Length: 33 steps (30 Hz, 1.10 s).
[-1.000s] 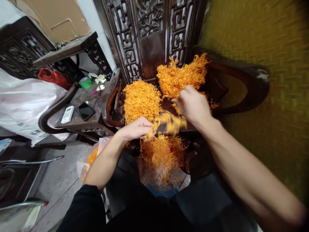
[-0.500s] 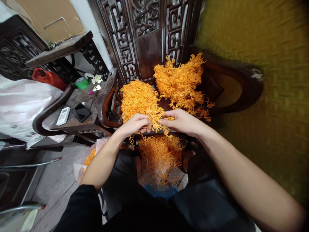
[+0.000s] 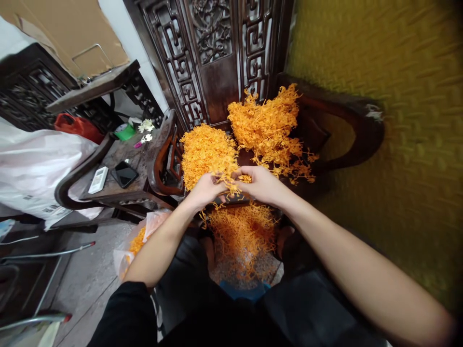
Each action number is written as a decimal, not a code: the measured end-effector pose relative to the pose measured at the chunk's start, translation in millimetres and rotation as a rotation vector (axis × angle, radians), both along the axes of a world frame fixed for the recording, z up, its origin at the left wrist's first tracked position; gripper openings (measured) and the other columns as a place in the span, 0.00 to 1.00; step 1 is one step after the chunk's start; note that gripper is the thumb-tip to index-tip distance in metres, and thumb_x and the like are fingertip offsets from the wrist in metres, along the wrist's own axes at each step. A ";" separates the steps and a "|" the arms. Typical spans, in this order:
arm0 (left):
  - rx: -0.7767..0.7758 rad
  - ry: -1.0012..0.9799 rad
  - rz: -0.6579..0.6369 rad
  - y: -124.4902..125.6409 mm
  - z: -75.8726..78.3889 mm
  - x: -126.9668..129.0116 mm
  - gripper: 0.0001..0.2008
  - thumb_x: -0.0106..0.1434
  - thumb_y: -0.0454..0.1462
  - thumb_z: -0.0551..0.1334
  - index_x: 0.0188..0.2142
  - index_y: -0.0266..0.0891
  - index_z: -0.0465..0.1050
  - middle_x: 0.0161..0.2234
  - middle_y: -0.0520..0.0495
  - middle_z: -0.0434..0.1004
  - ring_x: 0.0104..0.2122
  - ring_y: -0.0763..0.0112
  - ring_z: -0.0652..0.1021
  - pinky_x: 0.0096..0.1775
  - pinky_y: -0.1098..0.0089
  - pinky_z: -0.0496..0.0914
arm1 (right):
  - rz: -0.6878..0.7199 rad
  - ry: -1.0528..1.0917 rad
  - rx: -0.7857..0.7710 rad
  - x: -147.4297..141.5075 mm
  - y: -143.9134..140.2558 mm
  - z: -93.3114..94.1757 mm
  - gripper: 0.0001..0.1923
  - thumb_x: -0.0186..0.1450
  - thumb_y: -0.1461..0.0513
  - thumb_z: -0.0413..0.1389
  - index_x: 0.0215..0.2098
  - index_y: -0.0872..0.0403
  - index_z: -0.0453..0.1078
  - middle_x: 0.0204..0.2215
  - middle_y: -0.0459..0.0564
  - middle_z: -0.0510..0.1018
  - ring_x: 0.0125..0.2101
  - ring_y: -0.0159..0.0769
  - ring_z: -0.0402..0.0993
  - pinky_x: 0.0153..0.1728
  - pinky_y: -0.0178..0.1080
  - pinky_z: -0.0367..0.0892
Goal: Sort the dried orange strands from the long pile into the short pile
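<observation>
My left hand [image 3: 205,189] and my right hand [image 3: 261,183] meet over the front edge of a dark wooden chair seat [image 3: 249,156], both gripping one small clump of orange strands [image 3: 231,182]. A dense orange pile [image 3: 208,150] lies on the seat just beyond my left hand. A looser, taller heap [image 3: 266,124] stands beyond my right hand, against the carved chair back [image 3: 217,62]. More loose orange strands [image 3: 241,236] lie below my hands, between my knees, over a blue-rimmed container [image 3: 241,289].
A dark side table [image 3: 144,149] at the left holds a phone [image 3: 124,174], a white remote [image 3: 99,179], a green tape roll [image 3: 125,131] and small white flowers. A plastic bag with orange bits [image 3: 144,236] sits on the floor. A yellow textured wall fills the right.
My right hand came back from the far heap with a clump and joined my left hand at the seat's front edge. Both hands have since shifted slightly forward with the clump.
</observation>
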State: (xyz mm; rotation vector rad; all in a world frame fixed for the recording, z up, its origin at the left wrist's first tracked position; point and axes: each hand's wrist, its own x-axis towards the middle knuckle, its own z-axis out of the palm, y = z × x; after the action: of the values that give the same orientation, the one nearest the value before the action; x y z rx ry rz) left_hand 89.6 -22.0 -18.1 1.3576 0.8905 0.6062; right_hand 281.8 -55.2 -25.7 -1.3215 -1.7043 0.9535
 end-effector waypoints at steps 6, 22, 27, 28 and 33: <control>0.031 0.015 0.126 -7.3 -1.9 10.7 0.22 0.47 0.33 0.77 0.39 0.34 0.72 0.31 0.51 0.78 0.24 0.78 0.74 0.23 0.77 0.69 | -0.073 0.103 -0.010 -4.0 0.1 -1.2 0.13 0.66 0.53 0.59 0.32 0.54 0.75 0.30 0.50 0.82 0.28 0.37 0.74 0.32 0.40 0.68; -0.091 -0.087 0.056 -1.7 7.9 -0.6 0.18 0.53 0.33 0.71 0.44 0.34 0.72 0.26 0.54 0.72 0.22 0.79 0.72 0.21 0.77 0.59 | -0.452 0.225 0.045 22.8 16.9 4.5 0.15 0.66 0.51 0.62 0.40 0.54 0.71 0.27 0.51 0.80 0.23 0.35 0.72 0.28 0.39 0.64; -0.088 -0.115 0.148 2.9 9.7 -7.4 0.13 0.52 0.34 0.71 0.34 0.37 0.68 0.23 0.58 0.67 0.19 0.84 0.65 0.21 0.78 0.53 | -0.179 0.359 -0.069 11.0 2.7 6.9 0.24 0.64 0.46 0.62 0.47 0.56 0.77 0.21 0.42 0.70 0.18 0.27 0.57 0.21 0.35 0.52; -0.081 -0.129 0.147 2.8 9.4 -8.9 0.15 0.52 0.34 0.73 0.33 0.37 0.67 0.24 0.58 0.68 0.20 0.84 0.66 0.22 0.77 0.54 | -0.137 0.327 -0.105 10.0 1.5 6.9 0.26 0.64 0.44 0.62 0.45 0.56 0.79 0.18 0.41 0.66 0.17 0.27 0.54 0.21 0.35 0.49; -0.018 -0.159 0.185 2.8 3.5 -10.7 0.22 0.44 0.35 0.79 0.35 0.36 0.71 0.30 0.54 0.75 0.28 0.79 0.73 0.32 0.75 0.65 | 0.011 0.260 -0.281 4.9 -3.0 5.5 0.29 0.60 0.41 0.64 0.45 0.56 0.80 0.16 0.38 0.61 0.17 0.26 0.49 0.20 0.35 0.42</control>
State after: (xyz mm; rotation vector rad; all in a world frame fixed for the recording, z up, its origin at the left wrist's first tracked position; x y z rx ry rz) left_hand 78.9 -19.2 -14.6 1.2004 0.8956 0.8345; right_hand 286.7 -58.3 -20.1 -1.2977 -1.4174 1.3475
